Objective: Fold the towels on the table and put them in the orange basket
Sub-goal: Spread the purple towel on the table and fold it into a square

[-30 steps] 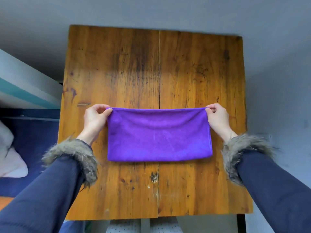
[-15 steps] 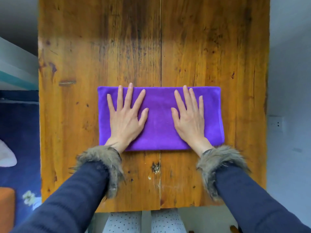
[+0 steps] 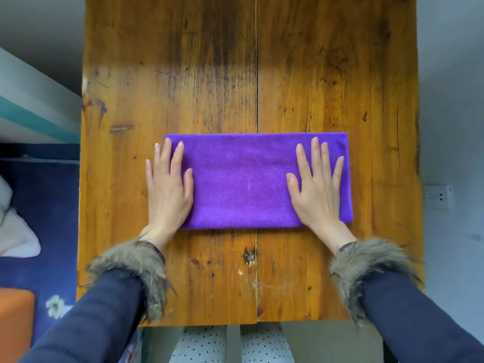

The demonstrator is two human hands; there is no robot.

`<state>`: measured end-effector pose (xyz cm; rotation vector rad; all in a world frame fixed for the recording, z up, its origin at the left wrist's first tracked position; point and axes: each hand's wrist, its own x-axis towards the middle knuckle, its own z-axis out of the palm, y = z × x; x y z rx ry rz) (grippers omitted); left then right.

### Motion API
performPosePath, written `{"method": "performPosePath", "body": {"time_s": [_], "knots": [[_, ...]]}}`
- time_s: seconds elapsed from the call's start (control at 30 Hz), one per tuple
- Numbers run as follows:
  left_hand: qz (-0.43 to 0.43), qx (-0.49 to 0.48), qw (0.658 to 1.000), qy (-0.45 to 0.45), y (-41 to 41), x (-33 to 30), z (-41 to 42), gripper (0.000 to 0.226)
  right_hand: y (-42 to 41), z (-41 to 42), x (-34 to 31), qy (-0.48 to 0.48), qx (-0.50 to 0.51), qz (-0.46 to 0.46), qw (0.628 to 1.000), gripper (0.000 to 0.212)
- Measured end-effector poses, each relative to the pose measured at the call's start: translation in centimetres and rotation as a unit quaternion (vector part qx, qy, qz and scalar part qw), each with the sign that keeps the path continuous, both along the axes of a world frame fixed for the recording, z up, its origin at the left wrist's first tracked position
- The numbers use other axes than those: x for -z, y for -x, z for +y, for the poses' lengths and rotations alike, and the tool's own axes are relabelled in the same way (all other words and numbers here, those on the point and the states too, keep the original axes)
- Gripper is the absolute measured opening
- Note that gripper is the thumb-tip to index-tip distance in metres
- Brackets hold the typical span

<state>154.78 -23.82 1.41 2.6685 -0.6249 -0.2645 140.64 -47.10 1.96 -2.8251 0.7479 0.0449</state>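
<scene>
I see a worn, scratched brown wooden table against pale grey walls, a dark blue floral rug at left. A folded purple microfibre towel lies mid-table; my left hand and right hand press flat, fingers straight, on its ends. An orange basket corner shows lower left.

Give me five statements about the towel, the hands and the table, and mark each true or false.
1. The purple towel lies flat on the wooden table. True.
2. The left hand grips a towel corner and lifts it. False: it rests flat, fingers straight, over the towel's left edge.
3. The right hand lies flat on the towel's right part. True.
4. The towel is bunched in a heap. False: it is a smooth, folded rectangle.
5. The orange basket stands on the table. False: an orange object, only partly in view, sits off the table at lower left.
</scene>
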Motion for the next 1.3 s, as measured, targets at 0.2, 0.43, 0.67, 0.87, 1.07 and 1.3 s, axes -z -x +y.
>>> {"method": "performPosePath", "body": {"time_s": [0.2, 0.43, 0.67, 0.87, 1.07, 1.3], "knots": [[-0.001, -0.226, 0.974, -0.004, 3.9, -1.1, 2.4, 0.036, -0.8, 7.9, 0.4, -0.012, -0.117, -0.012, 0.993, 0.055], [-0.055, -0.101, 0.987, -0.115, 5.8, 1.2, 5.2, 0.047, -1.7, 8.8, 1.7, 0.016, -0.078, 0.022, 0.997, 0.056], [-0.026, -0.103, 0.991, -0.082, 5.3, -0.6, 4.2, 0.039, -1.7, 9.0, 1.4, 0.020, -0.074, 0.050, 0.996, 0.058], [0.152, -0.245, 0.956, -0.054, 3.2, -2.4, 3.0, 0.037, -2.3, 8.3, -0.8, 0.012, -0.064, 0.049, 0.997, 0.062], [0.190, -0.236, 0.948, -0.098, 2.2, -3.0, 1.4, 0.035, -1.6, 8.4, -0.9, 0.009, -0.080, 0.150, 0.985, 0.078], [0.260, -0.262, 0.928, 0.052, 1.9, -4.2, 2.3, 0.013, -2.7, 8.0, -1.9, -0.004, -0.092, 0.214, 0.973, 0.084]]}}
